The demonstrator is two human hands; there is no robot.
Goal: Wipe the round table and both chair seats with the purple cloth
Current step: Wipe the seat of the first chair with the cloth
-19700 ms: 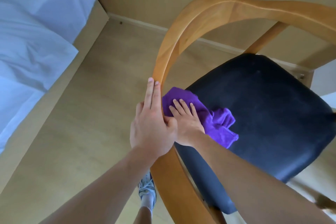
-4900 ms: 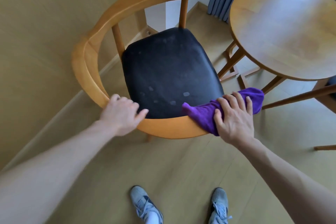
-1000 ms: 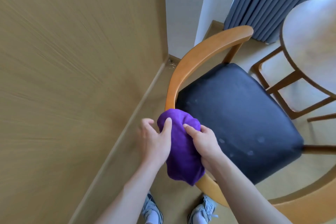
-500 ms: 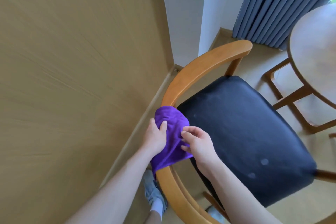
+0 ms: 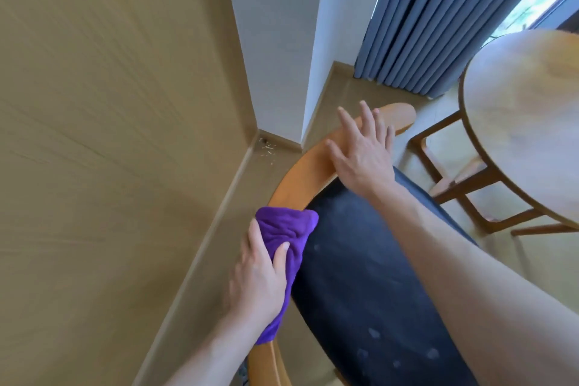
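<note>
The purple cloth (image 5: 286,236) is bunched over the curved wooden backrest (image 5: 300,175) of the chair, and my left hand (image 5: 257,279) grips it there. My right hand (image 5: 360,150) lies flat with spread fingers farther along the same rail, near its end. The black chair seat (image 5: 369,291) shows pale smudges and is partly hidden by my right forearm. The round wooden table (image 5: 526,122) stands at the right edge.
A tan wall panel (image 5: 109,135) runs close along the left of the chair. A white wall corner (image 5: 282,41) and grey curtains (image 5: 438,16) stand behind. Wooden table legs (image 5: 463,185) cross the floor to the right.
My right hand has let go of the cloth and moved up the backrest to lie flat near its end. My left hand now holds the cloth alone on the rail.
</note>
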